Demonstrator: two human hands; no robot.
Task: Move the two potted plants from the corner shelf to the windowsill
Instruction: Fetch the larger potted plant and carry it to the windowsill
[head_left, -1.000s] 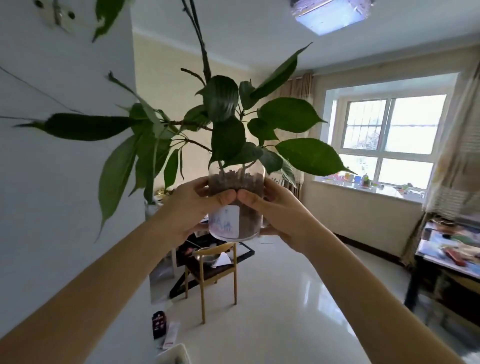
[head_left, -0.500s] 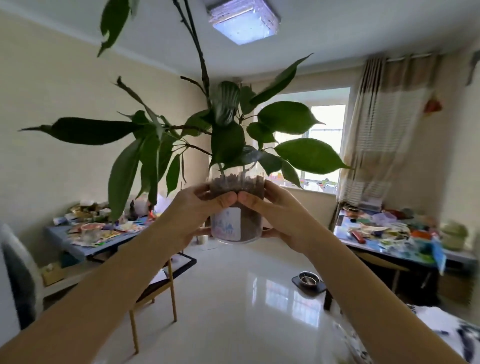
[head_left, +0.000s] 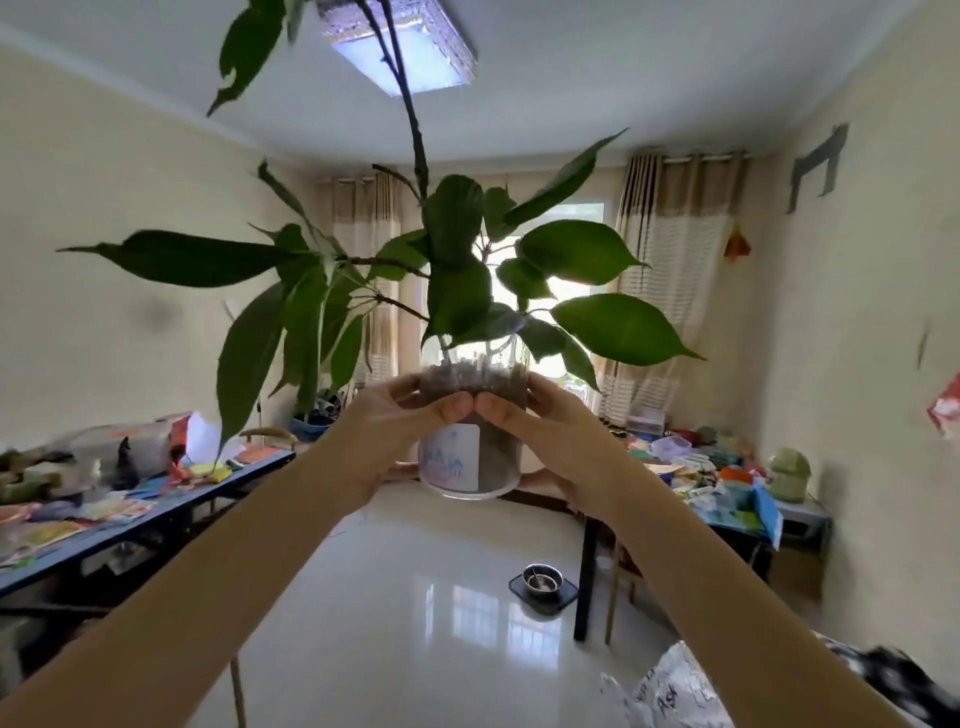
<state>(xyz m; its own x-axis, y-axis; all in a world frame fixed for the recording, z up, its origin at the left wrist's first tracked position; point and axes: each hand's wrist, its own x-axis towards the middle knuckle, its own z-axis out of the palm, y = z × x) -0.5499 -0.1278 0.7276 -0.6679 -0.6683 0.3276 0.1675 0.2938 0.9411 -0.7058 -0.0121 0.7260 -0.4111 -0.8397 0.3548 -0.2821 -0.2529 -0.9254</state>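
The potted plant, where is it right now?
In the head view the potted plant is mid-frame, held up between the left hand and right hand, above the glossy floor, with the curtained window behind it.

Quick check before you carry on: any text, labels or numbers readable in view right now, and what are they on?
"Ask": handwritten in black on the crinkled plastic bag at the bottom edge; the marks beside it are unreadable.
White label on the clear pot: blue print, too blurred to read.
Papers on the left table and right table: too small and blurred to read.
Both hands, left and right, hold the pot.
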